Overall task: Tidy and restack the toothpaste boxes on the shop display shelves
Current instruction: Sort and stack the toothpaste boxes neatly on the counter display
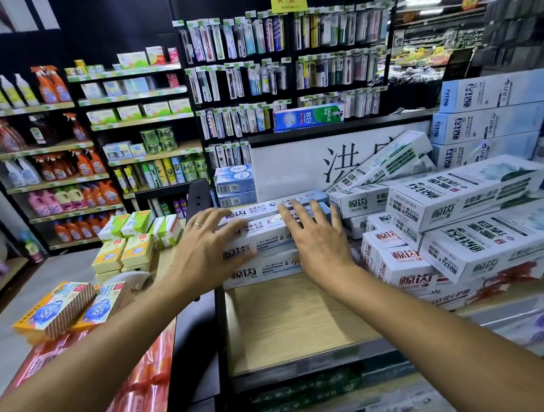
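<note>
A stack of long white-and-blue toothpaste boxes (268,238) lies at the back of a wooden shelf (291,320). My left hand (207,242) rests flat on the stack's left end, fingers spread, a ring on one finger. My right hand (317,234) lies flat on the stack's right part, fingers apart. Neither hand grips a box. To the right, white-and-green toothpaste boxes (457,199) are piled unevenly, one box (386,160) leaning tilted against the white back panel.
Pale blue boxes (490,119) are stacked at the upper right. Yellow and green soap packs (128,248) and orange packets (68,310) sit on the left display. Toothbrushes (255,78) hang on the back wall. Cleaning bottles fill the far left shelves.
</note>
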`<state>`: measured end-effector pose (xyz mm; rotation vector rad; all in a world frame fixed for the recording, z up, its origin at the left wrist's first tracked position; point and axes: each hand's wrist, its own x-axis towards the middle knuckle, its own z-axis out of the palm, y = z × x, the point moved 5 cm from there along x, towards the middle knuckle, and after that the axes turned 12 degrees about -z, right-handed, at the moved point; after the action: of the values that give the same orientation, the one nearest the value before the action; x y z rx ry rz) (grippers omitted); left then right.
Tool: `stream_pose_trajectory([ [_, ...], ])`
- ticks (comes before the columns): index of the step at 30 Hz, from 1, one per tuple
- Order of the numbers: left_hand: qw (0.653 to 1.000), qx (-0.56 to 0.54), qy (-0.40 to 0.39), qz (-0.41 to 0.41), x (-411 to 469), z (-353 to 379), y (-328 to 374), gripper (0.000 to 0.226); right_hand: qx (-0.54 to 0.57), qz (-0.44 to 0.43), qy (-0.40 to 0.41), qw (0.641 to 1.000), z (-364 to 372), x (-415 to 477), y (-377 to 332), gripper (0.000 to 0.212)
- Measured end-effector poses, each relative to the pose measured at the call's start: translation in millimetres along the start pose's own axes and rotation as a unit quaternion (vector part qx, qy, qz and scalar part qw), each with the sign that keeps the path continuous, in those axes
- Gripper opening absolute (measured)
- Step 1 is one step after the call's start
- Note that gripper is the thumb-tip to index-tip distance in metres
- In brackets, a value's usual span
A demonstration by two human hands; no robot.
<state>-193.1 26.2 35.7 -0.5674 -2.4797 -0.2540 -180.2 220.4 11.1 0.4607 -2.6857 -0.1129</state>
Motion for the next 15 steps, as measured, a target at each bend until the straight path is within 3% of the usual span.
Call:
stream_pose_trajectory([
  [3, 0.99, -0.095, -0.024, -0.098, 29.0, -6.6, 3.6, 0.049, -0.009, -0.037, 0.036, 0.999, 1.1, -10.0, -15.3, 0.099],
  [5, 0.978, -0.12, -0.081, -0.153, 51.9, 0.1, 9.4, 0.044, -0.007, -0.06, 0.037, 0.997, 4.6, -13.4, -25.5, 0.092],
  [10, 0.94, -0.124, -0.247, -0.199, 81.6, 29.4, 22.9, 0.058, 0.012, -0.041, 0.024, 0.999, 8.3, -11.9, -26.6, 0.082],
  [15, 0.934, -0.103, -0.269, -0.212, 83.4, 41.7, 15.3, 0.051, 0.021, -0.03, 0.029, 0.999, 10.5, -14.4, -26.6, 0.095],
])
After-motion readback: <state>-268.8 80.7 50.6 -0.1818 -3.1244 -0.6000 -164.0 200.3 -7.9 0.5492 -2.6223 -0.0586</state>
